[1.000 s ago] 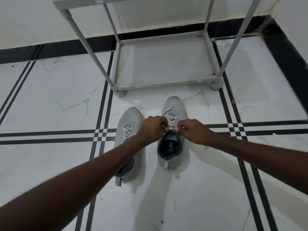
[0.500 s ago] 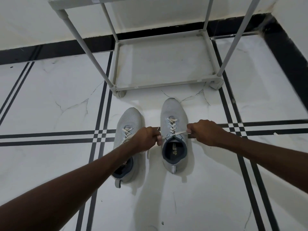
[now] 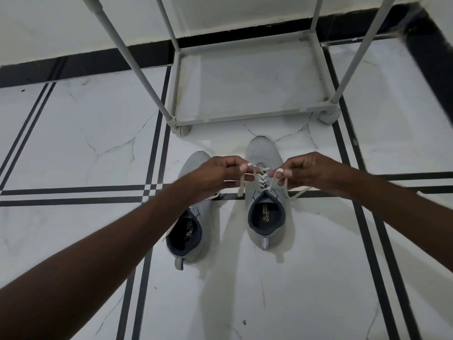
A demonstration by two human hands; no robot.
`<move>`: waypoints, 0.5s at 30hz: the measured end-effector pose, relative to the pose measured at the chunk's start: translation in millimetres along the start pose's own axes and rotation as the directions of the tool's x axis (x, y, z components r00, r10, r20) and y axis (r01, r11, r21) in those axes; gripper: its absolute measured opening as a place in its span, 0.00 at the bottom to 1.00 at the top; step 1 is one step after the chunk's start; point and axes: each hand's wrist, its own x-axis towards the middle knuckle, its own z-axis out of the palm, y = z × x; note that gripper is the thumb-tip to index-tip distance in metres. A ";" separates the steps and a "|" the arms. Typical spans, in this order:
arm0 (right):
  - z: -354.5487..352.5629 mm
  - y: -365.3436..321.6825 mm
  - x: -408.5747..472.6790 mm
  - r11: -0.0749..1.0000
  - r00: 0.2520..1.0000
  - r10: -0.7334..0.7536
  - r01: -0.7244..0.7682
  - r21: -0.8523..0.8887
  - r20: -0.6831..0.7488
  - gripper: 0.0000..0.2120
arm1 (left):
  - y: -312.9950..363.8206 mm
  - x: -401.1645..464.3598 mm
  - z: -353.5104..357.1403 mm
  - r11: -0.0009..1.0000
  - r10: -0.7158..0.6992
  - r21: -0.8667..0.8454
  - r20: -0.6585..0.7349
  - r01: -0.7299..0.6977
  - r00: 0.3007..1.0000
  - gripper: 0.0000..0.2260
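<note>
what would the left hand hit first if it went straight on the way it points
Likely the right hand: the left hand points across at it, only the laces both pinch between. Depth unclear.

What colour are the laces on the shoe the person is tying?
Cream-white laces, set against the light grey shoe; the head view shows them best.
</note>
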 end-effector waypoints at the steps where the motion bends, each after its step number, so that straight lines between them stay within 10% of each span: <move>1: 2.7 1.9 2.0 0.999 1.000 0.010 -0.010 0.050 -0.013 0.09 | -0.7 5.9 2.2 1.000 0.005 -0.016 -0.002 -0.005 1.000 0.05; 9: 37.4 6.9 16.7 0.993 0.936 -0.099 0.071 -0.093 -0.338 0.05 | -11.8 31.7 24.5 0.999 -0.005 0.036 -0.363 0.019 0.932 0.07; 15: 44.0 12.3 21.4 0.902 0.931 -0.227 0.090 -0.423 -0.286 0.15 | -8.8 40.9 25.2 0.997 -0.039 0.064 -0.208 0.054 0.977 0.13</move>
